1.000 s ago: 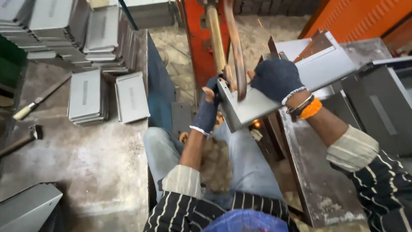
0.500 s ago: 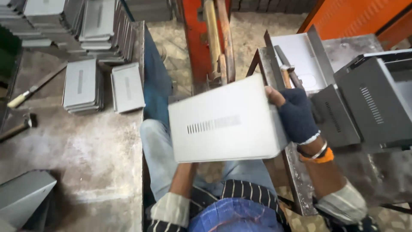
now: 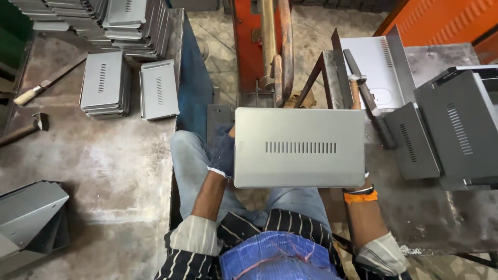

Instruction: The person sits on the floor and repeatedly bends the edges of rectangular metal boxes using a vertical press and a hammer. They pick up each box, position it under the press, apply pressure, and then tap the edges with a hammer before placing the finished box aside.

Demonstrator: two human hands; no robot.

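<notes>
While the person sat between two work tables, both hands held one grey metal panel (image 3: pixel 300 147) flat, just above the lap. It was a bent steel cover with a short row of thin slots across its middle. The left hand (image 3: pixel 223 153) wore a dark blue glove, and its fingers were clamped on the panel's left edge. The right hand was hidden behind the panel's right side. Only the wrist showed, with an orange band (image 3: pixel 360 196), so I could not tell how those fingers sat, though that side looked held up too.

Just past the panel's far edge stood an orange machine with brass arms (image 3: pixel 270 46). To the left of the panel, on the grey table (image 3: pixel 104 171), lay stacks of the same slotted panels (image 3: pixel 104 85). A hammer (image 3: pixel 23 129) and a knife with a pale handle (image 3: pixel 46 83) lay further left of those stacks. To the right of the panel sat dark boxy metal cases (image 3: pixel 456 129) and an open white one (image 3: pixel 371 65).

My guess was that the panel was being carried, held level between the machine and the tables. Setting it down would call for a steady grip with both hands and a flat spot, so the thin edges did not bang or bend.
</notes>
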